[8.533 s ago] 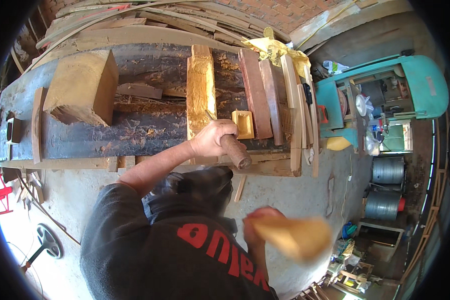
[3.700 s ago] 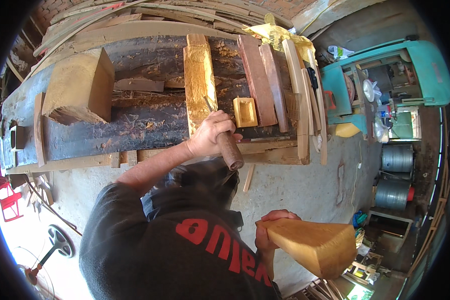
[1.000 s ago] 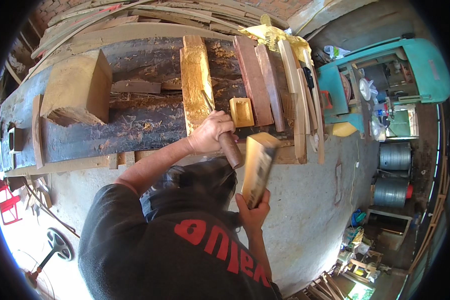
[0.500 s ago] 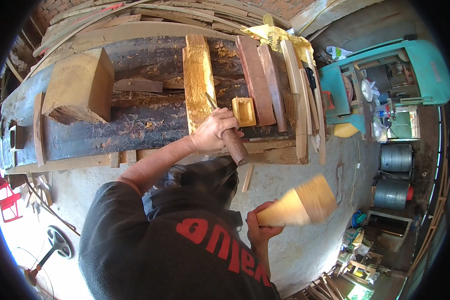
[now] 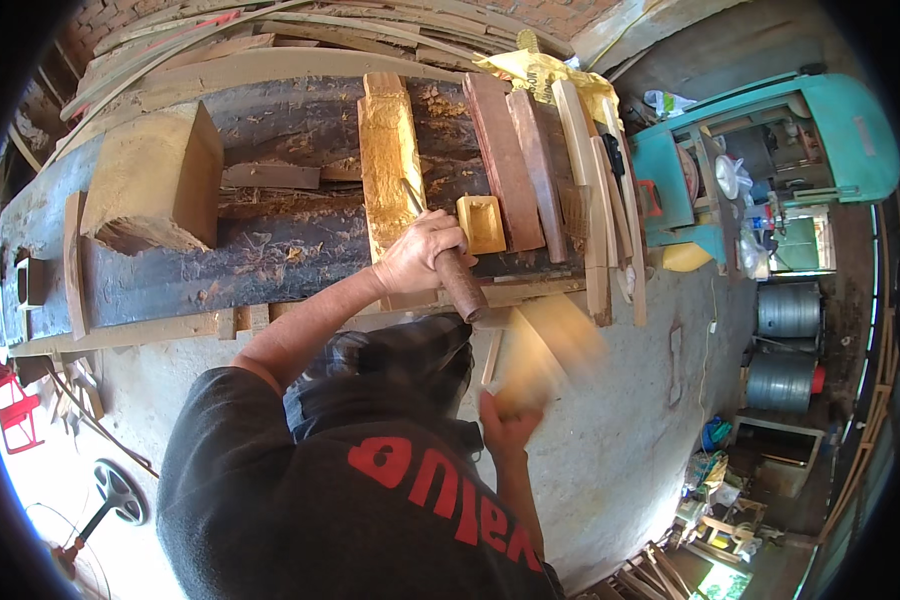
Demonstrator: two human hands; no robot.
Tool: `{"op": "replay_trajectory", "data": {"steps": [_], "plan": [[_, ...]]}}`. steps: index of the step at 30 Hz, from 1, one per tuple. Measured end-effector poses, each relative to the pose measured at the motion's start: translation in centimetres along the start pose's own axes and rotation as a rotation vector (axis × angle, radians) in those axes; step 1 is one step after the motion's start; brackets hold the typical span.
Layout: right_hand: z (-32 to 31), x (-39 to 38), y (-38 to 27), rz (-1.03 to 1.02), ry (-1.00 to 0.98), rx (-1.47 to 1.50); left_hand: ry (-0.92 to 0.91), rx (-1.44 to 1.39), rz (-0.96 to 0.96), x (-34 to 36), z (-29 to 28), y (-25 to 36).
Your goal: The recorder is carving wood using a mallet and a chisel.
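Observation:
My left hand [image 5: 418,254] is closed around a chisel [image 5: 461,287]; its brown handle sticks out toward me. The blade slants into the hollowed face of a yellowish wood piece [image 5: 387,130] lying across the dark workbench [image 5: 290,235]. In my right hand [image 5: 510,424] is a wooden mallet [image 5: 554,345], blurred by motion. Its head is close to the butt of the chisel handle; I cannot tell whether they touch. Just right of my left hand sits a small yellow block with a square recess [image 5: 482,224].
A large wood block [image 5: 160,180] stands at the bench's left. To the right lie a reddish-brown board [image 5: 503,165] and several narrow strips. Beyond the bench's right end is a teal machine [image 5: 855,140]. Metal drums [image 5: 785,310] stand farther right.
The mallet has swung left and up toward the chisel handle, my right hand moving with it. My left hand and the chisel stay at the same spot on the wood piece.

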State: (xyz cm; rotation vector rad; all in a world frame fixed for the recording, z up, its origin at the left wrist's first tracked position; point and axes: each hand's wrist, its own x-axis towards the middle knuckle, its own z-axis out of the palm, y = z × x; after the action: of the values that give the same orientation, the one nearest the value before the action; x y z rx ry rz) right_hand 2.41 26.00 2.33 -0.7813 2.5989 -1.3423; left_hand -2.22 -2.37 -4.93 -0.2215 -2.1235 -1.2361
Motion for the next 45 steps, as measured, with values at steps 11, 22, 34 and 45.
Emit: {"op": "replay_trajectory", "data": {"steps": [11,22,34,45], "plan": [[-0.1,-1.5,0.4,0.226,0.128,0.186,0.085,0.068,0.12,0.5,-1.2,1.5],[-0.6,0.3,-4.6,-0.184,0.189,0.215,0.663,-0.114,-0.05,1.9,1.0,1.0],[0.1,2.1,-2.4,-0.153,0.199,0.094,0.743,-0.111,-0.132,2.6,1.9,0.3],[-1.0,1.1,-3.8,-0.143,0.119,0.149,0.645,-0.075,0.024,1.3,0.8,1.4]]}}
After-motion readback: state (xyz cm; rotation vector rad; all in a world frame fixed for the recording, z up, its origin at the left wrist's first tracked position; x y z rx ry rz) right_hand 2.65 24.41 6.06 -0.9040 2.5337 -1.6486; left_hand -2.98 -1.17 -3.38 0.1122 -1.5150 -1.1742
